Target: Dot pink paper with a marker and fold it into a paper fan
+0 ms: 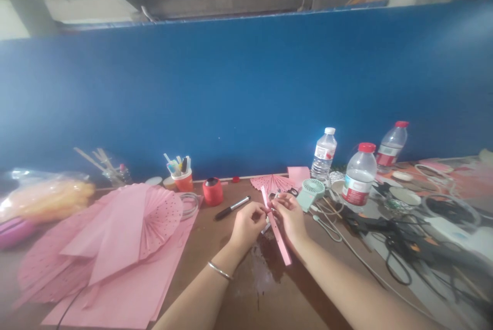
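A narrow folded pink paper strip [280, 241] with small dark holes slants over the brown table, held near its middle between both hands. My left hand [248, 223], with a silver bangle on its wrist, pinches the strip from the left. From the right, my right hand [293, 219] grips it with bent fingers. Something small and pale shows by the fingertips, too blurred to name. Behind the hands lies an opened pink pleated paper fan [271, 182]. A black marker [232, 208] rests left of them.
Pink fans and paper sheets [127, 289] pile up at left. A pen cup [182, 178] and red tape roll [213, 191] stand behind. At right are a mint handheld fan [311, 194], water bottles [359, 178] and tangled cables [396, 263]. A blue partition [231, 93] closes the back.
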`<state>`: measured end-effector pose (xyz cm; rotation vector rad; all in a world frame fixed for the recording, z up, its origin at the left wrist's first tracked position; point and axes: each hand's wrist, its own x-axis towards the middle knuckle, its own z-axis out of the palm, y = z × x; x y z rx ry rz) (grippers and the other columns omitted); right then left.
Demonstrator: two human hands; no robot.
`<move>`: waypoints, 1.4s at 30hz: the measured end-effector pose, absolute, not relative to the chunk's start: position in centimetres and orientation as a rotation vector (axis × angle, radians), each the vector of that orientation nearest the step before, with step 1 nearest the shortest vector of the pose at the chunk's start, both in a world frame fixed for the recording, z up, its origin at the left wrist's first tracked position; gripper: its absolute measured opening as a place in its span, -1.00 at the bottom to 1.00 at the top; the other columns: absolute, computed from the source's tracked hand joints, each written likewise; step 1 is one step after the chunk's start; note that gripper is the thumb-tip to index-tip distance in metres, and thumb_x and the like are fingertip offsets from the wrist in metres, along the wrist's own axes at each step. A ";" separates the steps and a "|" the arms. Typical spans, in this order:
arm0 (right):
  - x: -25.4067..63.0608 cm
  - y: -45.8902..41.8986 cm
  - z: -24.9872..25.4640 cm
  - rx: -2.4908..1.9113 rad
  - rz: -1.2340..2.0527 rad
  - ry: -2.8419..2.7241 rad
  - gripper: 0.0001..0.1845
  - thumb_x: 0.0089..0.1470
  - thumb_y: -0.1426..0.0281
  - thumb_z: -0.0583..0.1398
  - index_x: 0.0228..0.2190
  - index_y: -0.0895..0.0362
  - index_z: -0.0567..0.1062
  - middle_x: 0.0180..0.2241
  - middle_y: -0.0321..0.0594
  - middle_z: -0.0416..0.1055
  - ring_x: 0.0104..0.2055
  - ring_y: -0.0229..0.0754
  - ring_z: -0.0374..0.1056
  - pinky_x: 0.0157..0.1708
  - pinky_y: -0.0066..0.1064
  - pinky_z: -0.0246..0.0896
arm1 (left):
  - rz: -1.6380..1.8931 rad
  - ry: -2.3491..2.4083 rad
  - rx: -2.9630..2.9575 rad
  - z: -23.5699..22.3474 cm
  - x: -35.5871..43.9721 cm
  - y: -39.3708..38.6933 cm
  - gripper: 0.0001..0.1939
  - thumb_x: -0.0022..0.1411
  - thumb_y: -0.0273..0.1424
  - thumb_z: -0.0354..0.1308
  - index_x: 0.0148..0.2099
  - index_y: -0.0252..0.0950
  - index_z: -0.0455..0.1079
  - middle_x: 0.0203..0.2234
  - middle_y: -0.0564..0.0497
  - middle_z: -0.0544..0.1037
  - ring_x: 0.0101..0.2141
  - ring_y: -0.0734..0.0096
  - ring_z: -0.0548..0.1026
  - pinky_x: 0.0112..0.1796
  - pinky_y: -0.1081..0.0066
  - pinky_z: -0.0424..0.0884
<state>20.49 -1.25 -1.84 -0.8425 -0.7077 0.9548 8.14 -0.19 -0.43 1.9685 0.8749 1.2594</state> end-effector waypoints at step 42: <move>21.1 -2.3 -1.0 -1.232 0.428 -1.592 -0.78 -0.13 0.46 0.10 -0.34 0.08 0.41 -0.38 -0.26 0.47 -0.32 -0.17 0.39 -0.30 -0.37 0.24 | 1.252 0.990 1.974 -1.4 7.7 0.9 -0.90 0.05 -0.53 0.01 -0.37 -0.27 0.32 -0.39 0.07 0.41 -0.35 0.47 0.39 -0.30 0.46 0.31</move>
